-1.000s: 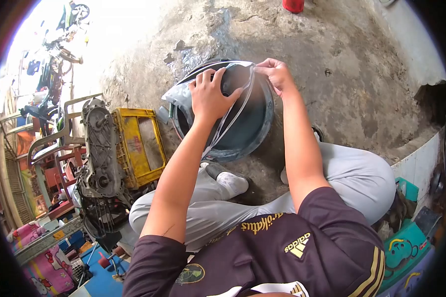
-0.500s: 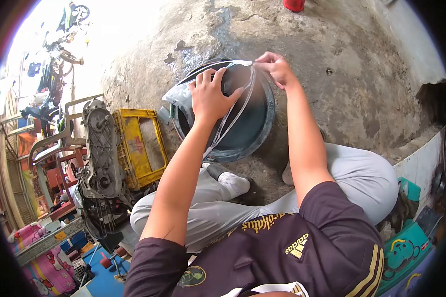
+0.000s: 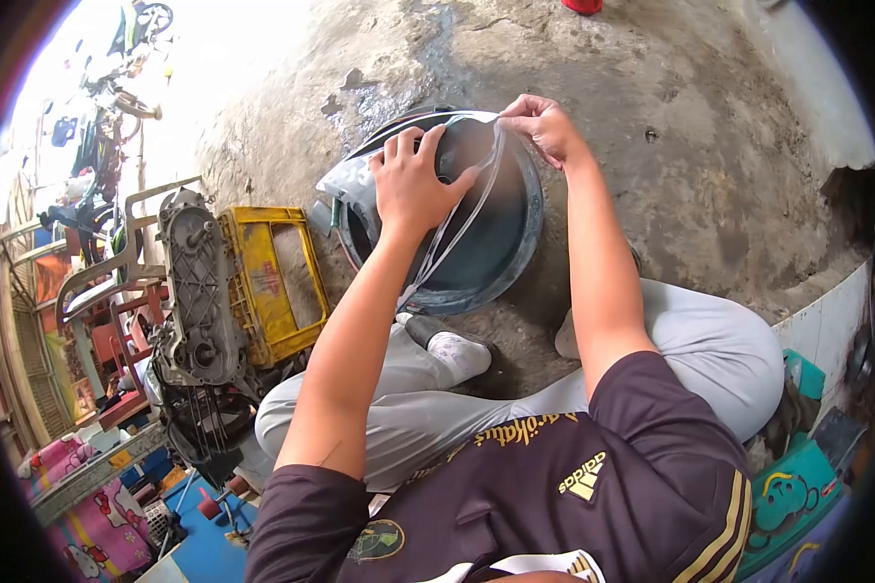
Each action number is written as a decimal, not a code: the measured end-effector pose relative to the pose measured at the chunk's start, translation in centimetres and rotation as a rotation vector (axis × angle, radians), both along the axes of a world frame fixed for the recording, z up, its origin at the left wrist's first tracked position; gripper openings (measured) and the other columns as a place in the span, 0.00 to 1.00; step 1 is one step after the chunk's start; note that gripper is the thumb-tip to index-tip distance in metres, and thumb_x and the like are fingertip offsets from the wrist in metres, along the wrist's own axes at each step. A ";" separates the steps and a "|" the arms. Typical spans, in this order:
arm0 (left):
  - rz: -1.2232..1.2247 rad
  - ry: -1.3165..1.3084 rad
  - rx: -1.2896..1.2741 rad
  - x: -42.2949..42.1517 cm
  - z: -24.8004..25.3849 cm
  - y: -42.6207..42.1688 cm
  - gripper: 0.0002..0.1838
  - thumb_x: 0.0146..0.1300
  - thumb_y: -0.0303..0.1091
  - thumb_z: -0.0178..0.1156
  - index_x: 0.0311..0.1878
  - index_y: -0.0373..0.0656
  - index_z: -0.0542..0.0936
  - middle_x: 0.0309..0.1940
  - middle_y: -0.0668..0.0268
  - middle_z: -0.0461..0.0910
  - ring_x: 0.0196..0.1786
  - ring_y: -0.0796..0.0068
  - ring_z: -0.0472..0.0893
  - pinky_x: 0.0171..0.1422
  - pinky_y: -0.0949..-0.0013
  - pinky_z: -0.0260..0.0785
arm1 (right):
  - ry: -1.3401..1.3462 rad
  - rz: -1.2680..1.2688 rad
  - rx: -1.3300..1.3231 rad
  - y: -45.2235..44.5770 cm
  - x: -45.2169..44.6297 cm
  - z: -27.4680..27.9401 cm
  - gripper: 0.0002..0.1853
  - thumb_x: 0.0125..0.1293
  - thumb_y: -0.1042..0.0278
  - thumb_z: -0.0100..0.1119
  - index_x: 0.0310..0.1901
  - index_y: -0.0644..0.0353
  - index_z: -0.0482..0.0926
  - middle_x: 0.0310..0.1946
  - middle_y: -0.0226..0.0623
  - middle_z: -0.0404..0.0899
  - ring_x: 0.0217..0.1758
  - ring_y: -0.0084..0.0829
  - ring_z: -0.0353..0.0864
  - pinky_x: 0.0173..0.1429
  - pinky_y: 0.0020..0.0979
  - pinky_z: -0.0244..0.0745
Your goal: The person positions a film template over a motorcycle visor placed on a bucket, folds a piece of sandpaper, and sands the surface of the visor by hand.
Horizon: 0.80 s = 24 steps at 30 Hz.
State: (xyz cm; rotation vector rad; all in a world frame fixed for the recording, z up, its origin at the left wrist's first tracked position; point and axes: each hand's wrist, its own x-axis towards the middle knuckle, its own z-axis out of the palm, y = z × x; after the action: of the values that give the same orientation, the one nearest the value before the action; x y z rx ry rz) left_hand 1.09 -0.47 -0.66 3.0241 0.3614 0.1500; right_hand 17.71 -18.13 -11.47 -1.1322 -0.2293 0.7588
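Over a round dark basin of murky water lies a thin curved panel, pale grey at its left end, with a white edge running right. My left hand is on it from above, fingers bent over the panel and thumb stretched to the right; the fingertips' contact is partly hidden. My right hand pinches the white tip at the panel's right end, just beyond the basin's far right rim. From that tip, thin pale strips run down toward the basin's near left rim.
A yellow plastic crate and a grey metal engine casing stand left of the basin. My foot is close to its near rim. A red object sits at the top edge, and green cases lie at lower right.
My right hand has shifted very slightly, with its fingers now closed more firmly around the white tip. My left hand stays in place on the panel.
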 end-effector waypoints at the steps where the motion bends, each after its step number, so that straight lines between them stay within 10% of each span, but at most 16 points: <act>1: 0.000 -0.003 -0.001 0.0 -0.1 0.0 0.42 0.59 0.65 0.73 0.72 0.51 0.80 0.67 0.60 0.78 0.72 0.54 0.74 0.77 0.48 0.62 | -0.070 0.000 -0.066 -0.1 0.2 0.2 0.05 0.66 0.74 0.77 0.39 0.59 0.88 0.33 0.25 0.85 0.33 0.13 0.76 0.33 0.21 0.69; 11: -0.006 0.001 -0.014 0.0 -0.2 0.1 0.42 0.59 0.65 0.73 0.72 0.51 0.80 0.67 0.59 0.78 0.73 0.54 0.74 0.77 0.47 0.62 | -0.214 0.072 -0.126 -0.7 1.5 -0.6 0.06 0.63 0.76 0.79 0.38 0.59 0.88 0.34 0.26 0.87 0.38 0.19 0.80 0.48 0.26 0.75; 24: 0.013 0.002 -0.020 -0.1 -0.1 -0.1 0.42 0.59 0.64 0.73 0.72 0.51 0.80 0.66 0.59 0.78 0.72 0.54 0.74 0.77 0.47 0.62 | -0.064 -0.025 -0.075 0.0 -0.7 -0.2 0.04 0.64 0.77 0.78 0.38 0.61 0.89 0.32 0.29 0.87 0.34 0.18 0.80 0.42 0.24 0.75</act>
State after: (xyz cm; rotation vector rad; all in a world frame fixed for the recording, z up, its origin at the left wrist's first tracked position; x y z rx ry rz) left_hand 0.97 -0.53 -0.79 3.0034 0.3807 0.1434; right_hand 17.06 -18.09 -11.68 -1.2295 -0.2417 0.7143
